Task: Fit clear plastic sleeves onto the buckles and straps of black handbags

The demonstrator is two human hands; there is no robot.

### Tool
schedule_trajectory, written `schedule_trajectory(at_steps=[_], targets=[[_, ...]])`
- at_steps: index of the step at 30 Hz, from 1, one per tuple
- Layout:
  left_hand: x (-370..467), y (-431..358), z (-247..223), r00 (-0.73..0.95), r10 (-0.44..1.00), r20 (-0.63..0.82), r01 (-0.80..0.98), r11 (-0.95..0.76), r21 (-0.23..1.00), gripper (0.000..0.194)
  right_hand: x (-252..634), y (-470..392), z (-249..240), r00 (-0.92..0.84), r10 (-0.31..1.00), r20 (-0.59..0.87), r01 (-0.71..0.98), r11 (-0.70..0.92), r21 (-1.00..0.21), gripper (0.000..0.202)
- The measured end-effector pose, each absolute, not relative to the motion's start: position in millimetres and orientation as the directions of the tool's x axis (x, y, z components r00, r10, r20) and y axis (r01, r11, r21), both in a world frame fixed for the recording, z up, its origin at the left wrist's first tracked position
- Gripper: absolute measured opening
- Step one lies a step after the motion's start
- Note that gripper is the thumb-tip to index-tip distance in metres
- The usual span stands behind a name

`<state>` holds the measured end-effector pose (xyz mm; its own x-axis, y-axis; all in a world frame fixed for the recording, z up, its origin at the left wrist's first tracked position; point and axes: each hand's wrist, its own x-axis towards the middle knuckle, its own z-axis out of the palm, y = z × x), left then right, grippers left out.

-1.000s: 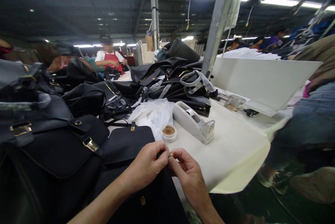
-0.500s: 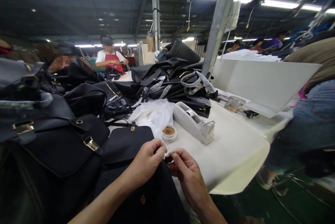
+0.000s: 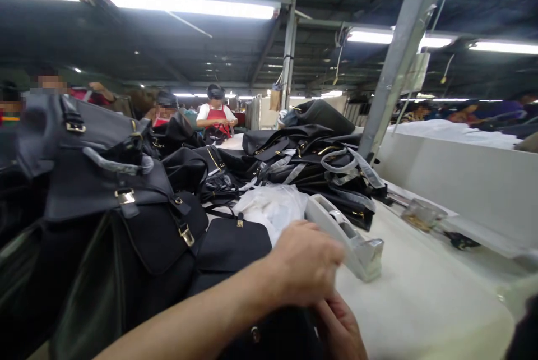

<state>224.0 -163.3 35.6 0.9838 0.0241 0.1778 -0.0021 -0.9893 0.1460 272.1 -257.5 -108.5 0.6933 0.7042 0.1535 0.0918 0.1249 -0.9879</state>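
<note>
My left hand [image 3: 309, 262] is closed in a fist, slightly blurred, over the front of a black bag [image 3: 233, 250] with a small gold clasp. What its fingers hold is hidden. Just below and to the right, my right hand [image 3: 341, 326] has its fingers curled in behind the left hand, so their tips and anything between them do not show. A round metal stud [image 3: 255, 333] sits on the black material below my left forearm. Beside the left hand stands a grey tape dispenser [image 3: 348, 239], with crumpled white plastic [image 3: 271, 206] behind it.
Large black bags with gold buckles [image 3: 145, 197] crowd the left side. More black bags [image 3: 311, 141] are heaped at the back. A clear box of small gold parts [image 3: 422, 215] stands by a white panel [image 3: 458, 186] at right. A person in a red apron [image 3: 217, 116] works beyond.
The view has swung left and upward. My left hand has moved up and across in front of my right hand, covering the open round tub and the small black piece with gold fitting seen in the right fingers.
</note>
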Motion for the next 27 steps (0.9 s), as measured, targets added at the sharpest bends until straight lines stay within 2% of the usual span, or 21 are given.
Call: schedule_trajectory(at_steps=[1, 3, 5, 6, 8, 10, 12, 13, 15, 17, 19, 21, 23, 25, 27], targets=[[218.9, -142.0, 36.7, 0.968, 0.199, 0.152, 0.168, -0.966, 0.196, 0.032, 272.9, -261.9, -109.4, 0.684, 0.721, 0.108, -0.006, 0.153, -0.988, 0.036], [204.0, -95.3, 34.1, 0.898, 0.435, 0.063, 0.408, -0.879, 0.247, 0.051, 273.4, -267.8, -111.4, 0.656, 0.755, 0.010, -0.202, 0.189, -0.961, 0.037], [186.8, -51.8, 23.8, 0.783, 0.622, -0.024, 0.616, -0.770, 0.165, 0.052, 274.8, -269.6, -113.1, 0.605, 0.793, -0.074, -0.364, 0.193, -0.911, 0.039], [178.9, -34.0, 16.1, 0.747, 0.663, -0.046, 0.662, -0.736, 0.142, 0.047, 277.1, -269.7, -113.4, 0.579, 0.811, -0.083, -0.375, 0.175, -0.910, 0.040], [166.7, -8.3, -1.4, 0.710, 0.699, -0.085, 0.704, -0.699, 0.127, 0.036, 287.0, -269.8, -112.8, 0.552, 0.834, -0.015, -0.204, 0.118, -0.972, 0.039], [160.7, 5.1, -15.6, 0.702, 0.706, -0.093, 0.711, -0.689, 0.141, 0.030, 303.7, -271.3, -110.1, 0.547, 0.825, 0.141, 0.135, 0.079, -0.988, 0.036], [160.3, 9.7, -19.6, 0.701, 0.711, -0.051, 0.707, -0.685, 0.172, 0.029, 323.9, -273.5, -104.4, 0.528, 0.775, 0.348, 0.474, 0.071, -0.878, 0.032], [161.0, 9.1, -16.4, 0.701, 0.713, -0.014, 0.701, -0.686, 0.192, 0.028, 333.7, -274.2, -100.2, 0.510, 0.745, 0.430, 0.588, 0.063, -0.806, 0.030], [161.0, 1.3, -0.8, 0.711, 0.699, 0.075, 0.668, -0.705, 0.236, 0.025, 349.4, -273.1, -88.5, 0.477, 0.722, 0.502, 0.697, 0.037, -0.716, 0.030], [154.7, -18.2, 20.7, 0.740, 0.651, 0.171, 0.601, -0.753, 0.268, 0.019, 357.2, -267.3, -72.4, 0.459, 0.744, 0.486, 0.719, 0.011, -0.695, 0.032], [140.1, -50.3, 35.8, 0.788, 0.544, 0.289, 0.488, -0.837, 0.247, 0.010, 355.2, -258.6, -53.5, 0.433, 0.752, 0.498, 0.738, 0.022, -0.675, 0.040], [119.5, -89.2, 33.8, 0.846, 0.284, 0.450, 0.285, -0.956, 0.068, 0.006, 344.1, -251.0, -35.5, 0.365, 0.729, 0.579, 0.797, 0.077, -0.598, 0.048], [97.2, -125.2, 13.7, 0.842, 0.057, 0.537, 0.130, -0.987, -0.098, 0.013, 326.9, -248.3, -23.5, 0.222, 0.743, 0.631, 0.865, 0.149, -0.480, 0.050], [77.0, -151.2, -16.0, 0.819, -0.051, 0.572, 0.056, -0.984, -0.168, 0.022, 308.0, -250.9, -22.2, 0.045, 0.819, 0.572, 0.883, 0.235, -0.407, 0.041], [61.4, -165.9, -43.8, 0.832, -0.028, 0.555, 0.051, -0.991, -0.126, 0.023, 290.8, -256.9, -32.0, -0.047, 0.884, 0.466, 0.860, 0.273, -0.431, 0.034]])
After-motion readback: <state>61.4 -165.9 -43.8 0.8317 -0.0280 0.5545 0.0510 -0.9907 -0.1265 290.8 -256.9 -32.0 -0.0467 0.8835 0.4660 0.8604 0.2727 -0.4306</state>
